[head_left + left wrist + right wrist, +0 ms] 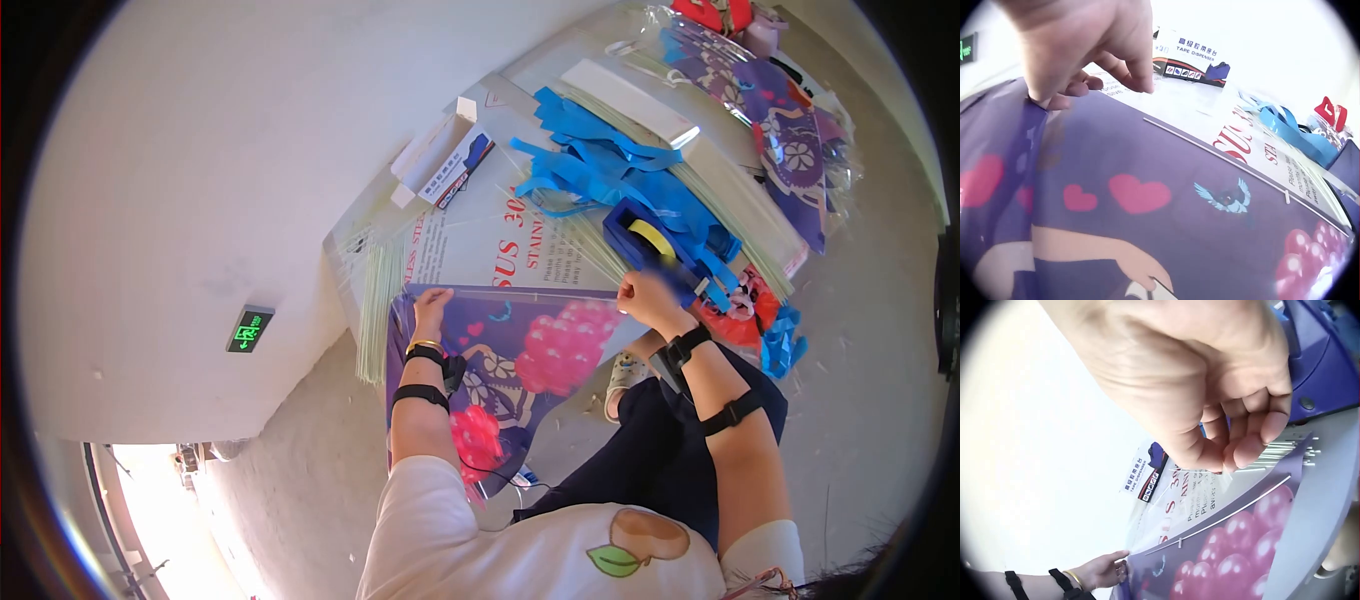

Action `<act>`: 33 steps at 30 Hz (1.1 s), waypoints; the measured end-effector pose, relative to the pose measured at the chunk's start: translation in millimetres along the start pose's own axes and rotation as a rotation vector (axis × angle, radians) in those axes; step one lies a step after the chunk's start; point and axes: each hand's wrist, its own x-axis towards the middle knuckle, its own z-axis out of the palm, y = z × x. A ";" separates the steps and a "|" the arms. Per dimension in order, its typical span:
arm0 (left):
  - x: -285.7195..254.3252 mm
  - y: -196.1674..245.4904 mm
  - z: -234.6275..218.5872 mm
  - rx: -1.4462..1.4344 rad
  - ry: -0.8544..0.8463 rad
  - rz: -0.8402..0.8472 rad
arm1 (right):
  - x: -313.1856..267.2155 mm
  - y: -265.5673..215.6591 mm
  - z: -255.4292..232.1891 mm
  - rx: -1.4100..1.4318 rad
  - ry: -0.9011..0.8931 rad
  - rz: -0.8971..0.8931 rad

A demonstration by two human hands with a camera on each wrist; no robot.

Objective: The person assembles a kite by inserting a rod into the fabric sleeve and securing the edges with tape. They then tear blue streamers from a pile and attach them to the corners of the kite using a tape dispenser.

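Note:
A purple printed plastic sheet [480,330] with pink balloons and hearts lies at the table's near edge, its lower part hanging down. My left hand [430,312] grips its upper left edge; in the left wrist view the thumb lies at a fold there. A thin white rod [1222,153] runs along the top edge with a small white tab across it. Over the sheet's right end, my right hand [1210,394] pinches a small clear piece, seemingly tape, between thumb and fingertips. Next to this hand stands a blue tape dispenser [625,235] with a yellow-cored roll.
Bundled thin rods [374,320] lie at the left table edge, more under the blue strips [600,160]. An open tape dispenser box [445,165] sits at the back left. Folded printed sheets in clear wrap [790,140] and red and blue pieces [785,345] lie right.

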 end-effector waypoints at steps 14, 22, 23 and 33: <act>24.0 -25.1 6.5 0.353 0.088 0.094 | 13.7 -7.7 10.7 -0.227 0.062 -0.047; 22.0 -23.9 8.0 0.401 0.107 0.078 | 12.0 -12.6 1.7 -0.223 0.049 -0.046; 19.4 -22.1 8.5 0.505 0.164 0.121 | 12.1 -12.8 2.0 -0.231 0.050 -0.045; -10.0 9.2 18.3 0.804 0.277 0.255 | 14.4 -7.8 12.8 -0.274 0.075 -0.061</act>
